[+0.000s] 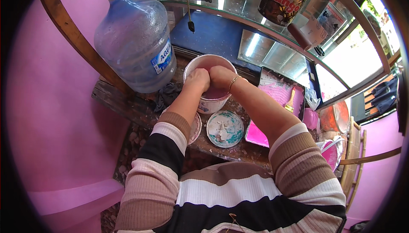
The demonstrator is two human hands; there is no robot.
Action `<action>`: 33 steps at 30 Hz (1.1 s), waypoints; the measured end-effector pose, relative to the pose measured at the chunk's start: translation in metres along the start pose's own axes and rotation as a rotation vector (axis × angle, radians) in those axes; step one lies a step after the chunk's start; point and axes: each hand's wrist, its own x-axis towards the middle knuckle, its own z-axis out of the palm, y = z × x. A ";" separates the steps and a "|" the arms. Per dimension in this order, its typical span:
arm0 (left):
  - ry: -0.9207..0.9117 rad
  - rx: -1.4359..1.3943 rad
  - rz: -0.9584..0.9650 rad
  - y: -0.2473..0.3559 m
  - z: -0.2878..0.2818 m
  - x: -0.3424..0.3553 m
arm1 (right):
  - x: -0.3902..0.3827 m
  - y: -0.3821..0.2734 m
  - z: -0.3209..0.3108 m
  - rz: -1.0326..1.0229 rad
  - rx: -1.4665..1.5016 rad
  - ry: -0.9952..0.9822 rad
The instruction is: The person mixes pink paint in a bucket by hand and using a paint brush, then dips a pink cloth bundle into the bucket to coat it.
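My left hand and my right hand, with a bracelet at its wrist, are down inside a white bucket with pinkish contents. Their fingers look curled; whatever they grip is hidden. Just in front of the bucket lies a round lid smeared with white and teal. Another lid is partly behind my left forearm. To the right, a black paint tray holds bright pink paint and a brush, partly behind my right arm.
A large blue water jug stands left on the wooden bench. A glass display case holds a tin; a dark cord hangs before it. A pink-stained bucket and an orange container sit right. Pink walls flank me.
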 end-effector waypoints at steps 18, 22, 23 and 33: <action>0.176 -0.654 0.201 0.010 -0.113 -0.040 | -0.070 -0.058 -0.147 -0.381 -0.006 0.478; 0.218 -0.678 0.242 0.007 -0.111 -0.045 | -0.073 -0.059 -0.146 -0.359 0.004 0.455; 0.220 -0.679 0.247 0.007 -0.111 -0.045 | -0.076 -0.059 -0.147 -0.356 0.076 0.524; 0.137 -0.700 0.233 -0.003 -0.094 -0.051 | -0.077 -0.054 -0.122 -0.380 0.114 0.419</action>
